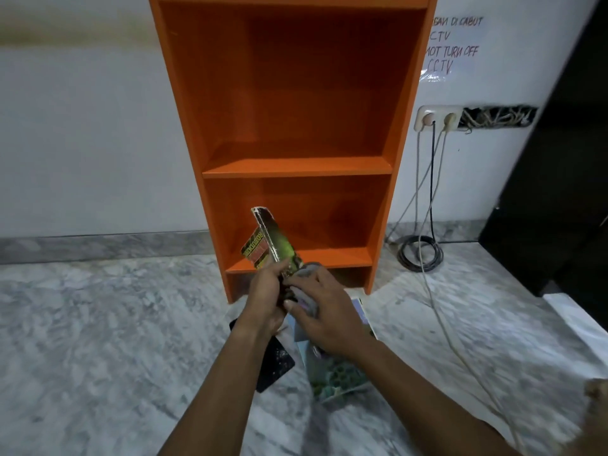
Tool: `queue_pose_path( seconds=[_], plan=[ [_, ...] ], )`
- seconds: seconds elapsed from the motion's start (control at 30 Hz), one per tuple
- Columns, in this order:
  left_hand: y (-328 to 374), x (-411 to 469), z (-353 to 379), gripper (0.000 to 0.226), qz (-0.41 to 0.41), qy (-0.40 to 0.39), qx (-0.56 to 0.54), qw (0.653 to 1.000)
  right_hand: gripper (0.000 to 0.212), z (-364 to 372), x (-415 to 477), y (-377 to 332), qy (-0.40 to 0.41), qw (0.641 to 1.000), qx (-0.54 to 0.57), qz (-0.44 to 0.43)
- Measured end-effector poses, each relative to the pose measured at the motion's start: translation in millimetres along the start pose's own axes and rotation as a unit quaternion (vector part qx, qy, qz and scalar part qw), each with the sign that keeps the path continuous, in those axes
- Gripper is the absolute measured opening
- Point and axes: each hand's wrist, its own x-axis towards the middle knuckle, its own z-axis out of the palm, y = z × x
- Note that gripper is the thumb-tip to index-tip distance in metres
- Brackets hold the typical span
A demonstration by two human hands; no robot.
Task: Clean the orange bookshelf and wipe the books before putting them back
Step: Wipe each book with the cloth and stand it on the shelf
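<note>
A: What lies furthest left?
B: Veined grey marble floor (82, 324) spreading wide, then a flat black book (274, 363) lying on it beneath the left forearm
A: And the hands?
B: The left hand (263, 297) grips a thin, glossy green book (279, 245), tilted upright before the bottom shelf of the orange bookshelf (296, 93). The right hand (324, 320) curls round a soft grey cloth (311, 269), pressing it against the cover
A: Further right?
B: Overlapping paperbacks (332, 370) on the floor, and coiled cables (419, 255) by the wall
</note>
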Motion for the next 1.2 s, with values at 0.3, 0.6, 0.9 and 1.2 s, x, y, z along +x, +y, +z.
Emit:
queue_pose_path(
  seconds=[0.3,0.6,0.9,1.2],
  plan=[
    [-5,-12,1,0.030,-0.039,-0.111,0.078,0.990,0.033,-15,27,17,0.191,0.957,0.117,0.186],
    [4,-7,-3,0.034,-0.035,-0.098,0.033,0.994,0.035,-11,-1,65,0.035,0.817,0.337,0.467],
    [23,1,-33,0.026,-0.002,-0.024,0.085,0.996,0.047,-29,3,71,0.002,0.729,0.577,0.370],
    [37,-15,-71,0.041,-0.065,-0.078,0.332,0.938,0.028,-46,50,58,0.104,0.833,0.447,0.309]
  ],
)
